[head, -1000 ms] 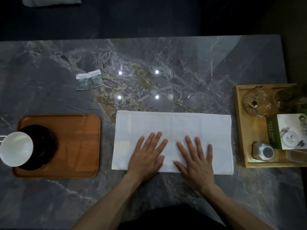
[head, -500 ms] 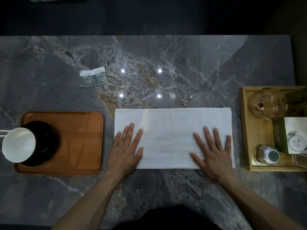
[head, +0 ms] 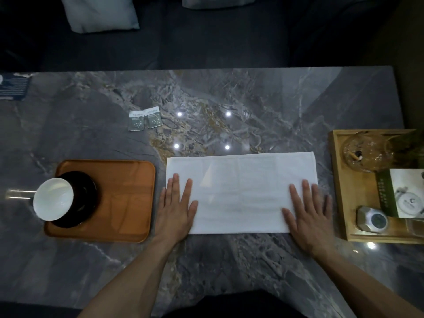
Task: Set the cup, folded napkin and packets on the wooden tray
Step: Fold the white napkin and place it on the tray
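Note:
A white napkin (head: 241, 193) lies flat as a long strip on the marble table. My left hand (head: 176, 207) presses flat on its left end with straight fingers. My right hand (head: 308, 212) presses flat on its right end the same way. To the left sits the wooden tray (head: 124, 198). A white cup (head: 54, 198) stands on a dark saucer (head: 85, 198) at the tray's left end. Two small green-and-white packets (head: 144, 120) lie side by side on the table, farther back.
A light wooden box tray (head: 344, 191) at the right edge holds a glass vessel (head: 364, 152), a green-and-white card (head: 403, 193) and a silver item (head: 372, 220). A dark card (head: 13, 87) lies at the far left. A cushion (head: 98, 12) sits beyond the table.
My hands have slid apart from the napkin's middle out to its two ends, smoothing it flat. The view has shifted slightly.

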Motion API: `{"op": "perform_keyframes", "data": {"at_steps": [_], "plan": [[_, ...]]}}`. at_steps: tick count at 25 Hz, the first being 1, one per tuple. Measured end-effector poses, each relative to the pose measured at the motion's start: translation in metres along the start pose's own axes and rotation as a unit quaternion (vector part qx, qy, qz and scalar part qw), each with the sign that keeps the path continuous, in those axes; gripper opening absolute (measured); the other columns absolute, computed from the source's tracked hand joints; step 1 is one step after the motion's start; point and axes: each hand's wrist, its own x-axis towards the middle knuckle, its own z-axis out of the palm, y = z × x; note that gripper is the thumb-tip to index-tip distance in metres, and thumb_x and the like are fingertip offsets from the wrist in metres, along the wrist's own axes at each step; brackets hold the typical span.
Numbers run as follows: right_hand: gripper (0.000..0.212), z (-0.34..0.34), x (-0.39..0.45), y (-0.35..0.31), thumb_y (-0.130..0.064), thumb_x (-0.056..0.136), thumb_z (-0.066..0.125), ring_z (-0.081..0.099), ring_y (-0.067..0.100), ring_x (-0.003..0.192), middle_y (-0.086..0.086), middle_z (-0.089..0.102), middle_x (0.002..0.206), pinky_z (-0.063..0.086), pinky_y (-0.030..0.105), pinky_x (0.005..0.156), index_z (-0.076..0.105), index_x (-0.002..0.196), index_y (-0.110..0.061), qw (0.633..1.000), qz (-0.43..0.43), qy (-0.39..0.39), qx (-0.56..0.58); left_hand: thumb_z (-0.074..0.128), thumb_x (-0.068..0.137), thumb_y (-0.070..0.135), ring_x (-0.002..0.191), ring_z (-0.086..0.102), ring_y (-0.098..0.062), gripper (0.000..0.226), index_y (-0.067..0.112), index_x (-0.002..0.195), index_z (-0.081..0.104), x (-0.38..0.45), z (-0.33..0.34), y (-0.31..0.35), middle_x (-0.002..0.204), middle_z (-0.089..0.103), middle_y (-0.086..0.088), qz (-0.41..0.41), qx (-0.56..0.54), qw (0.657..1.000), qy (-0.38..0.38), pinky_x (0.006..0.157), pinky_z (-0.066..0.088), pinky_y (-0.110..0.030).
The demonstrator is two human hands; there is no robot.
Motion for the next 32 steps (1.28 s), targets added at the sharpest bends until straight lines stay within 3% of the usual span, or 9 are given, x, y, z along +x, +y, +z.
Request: {"op": "perform_keyframes", "data": {"at_steps": [5,9,15,17,19,21,23,27,32], "plan": [[0.072,-0.001,-0.006,-0.001,-0.063,0.094,0.008,-0.022,0.021,0.148,0.005,-0.02,0.162,-0.006,0.05,0.121,-0.015,0.153,-0.028,0.998,0.054,0.001,0.041,0.019,0.096,0.058,0.147,0.005,-0.039,0.072,0.02,0.154,0.0,-0.003,-0.018,0.021,0.16,-0.003,-0.025,-0.119,-0.022,0.992,-0.033,0.117,0.014,-0.051],[0.073,0.009,-0.027,0.006,-0.06,0.096,0.01,-0.017,0.021,0.149,0.007,-0.012,0.164,0.002,0.049,0.122,-0.012,0.154,-0.022,0.995,0.072,0.016,0.065,0.047,0.092,0.056,0.137,0.028,-0.037,0.073,0.025,0.15,0.017,-0.004,-0.039,0.037,0.158,0.019,-0.014,-0.243,-0.111,0.964,-0.016,0.107,0.028,-0.052],[0.073,0.021,-0.058,0.018,-0.057,0.097,0.016,-0.009,0.023,0.15,0.008,-0.004,0.164,0.008,0.048,0.121,-0.006,0.155,-0.019,0.995,0.055,0.016,0.076,0.082,0.068,0.04,0.114,0.051,-0.038,0.092,0.03,0.143,0.029,0.022,-0.049,0.032,0.132,0.045,-0.011,-0.348,-0.283,0.894,-0.003,0.098,0.043,-0.053],[0.074,0.02,-0.058,0.018,-0.058,0.097,0.015,-0.011,0.023,0.15,0.008,-0.006,0.164,0.009,0.048,0.121,-0.007,0.155,-0.02,0.995,0.053,0.014,0.082,0.082,0.067,0.034,0.107,0.058,-0.033,0.078,0.027,0.133,0.042,0.027,-0.043,0.025,0.123,0.058,-0.005,-0.352,-0.347,0.869,0.012,0.092,0.048,-0.049],[0.074,0.019,-0.058,0.016,-0.059,0.096,0.014,-0.014,0.022,0.15,0.008,-0.008,0.164,0.007,0.047,0.121,-0.009,0.155,-0.021,0.995,0.053,0.017,0.088,0.074,0.074,0.034,0.094,0.062,-0.03,0.051,0.021,0.118,0.051,0.029,-0.038,0.018,0.113,0.064,-0.006,-0.398,-0.425,0.812,0.03,0.087,0.051,-0.047],[0.074,0.018,-0.059,0.015,-0.061,0.095,0.01,-0.017,0.021,0.149,0.007,-0.011,0.163,0.004,0.046,0.121,-0.013,0.154,-0.022,0.994,0.054,0.014,0.09,0.061,0.086,0.032,0.078,0.06,-0.025,0.028,0.014,0.106,0.056,0.029,-0.037,0.012,0.101,0.065,-0.011,-0.429,-0.492,0.757,0.037,0.07,0.049,-0.037],[0.074,0.017,-0.06,0.015,-0.062,0.094,0.006,-0.019,0.021,0.148,0.007,-0.011,0.163,0.003,0.046,0.121,-0.014,0.154,-0.022,0.995,0.048,0.01,0.085,0.054,0.093,0.026,0.072,0.056,-0.021,0.019,0.008,0.1,0.059,0.026,-0.041,0.005,0.09,0.062,-0.009,-0.393,-0.5,0.771,0.03,0.056,0.039,-0.03],[0.072,0.018,-0.061,0.007,-0.06,0.095,0.009,-0.015,0.025,0.149,0.009,-0.008,0.163,0.0,0.051,0.122,-0.007,0.155,-0.023,0.996,0.04,0.007,0.075,0.051,0.097,0.03,0.074,0.058,-0.014,0.015,0.018,0.092,0.057,0.009,-0.061,-0.005,0.079,0.06,0.011,-0.253,-0.416,0.87,0.078,0.056,0.037,-0.023],[0.069,0.024,-0.065,-0.014,-0.057,0.097,0.016,-0.003,0.026,0.151,0.007,0.005,0.164,0.004,0.061,0.118,0.005,0.156,-0.022,0.997,-0.044,-0.01,0.059,0.045,0.096,0.049,0.079,0.06,-0.004,0.014,0.037,0.099,0.052,-0.01,-0.093,-0.024,0.088,0.063,0.018,-0.207,-0.379,0.894,0.116,0.059,0.042,-0.025]]}}
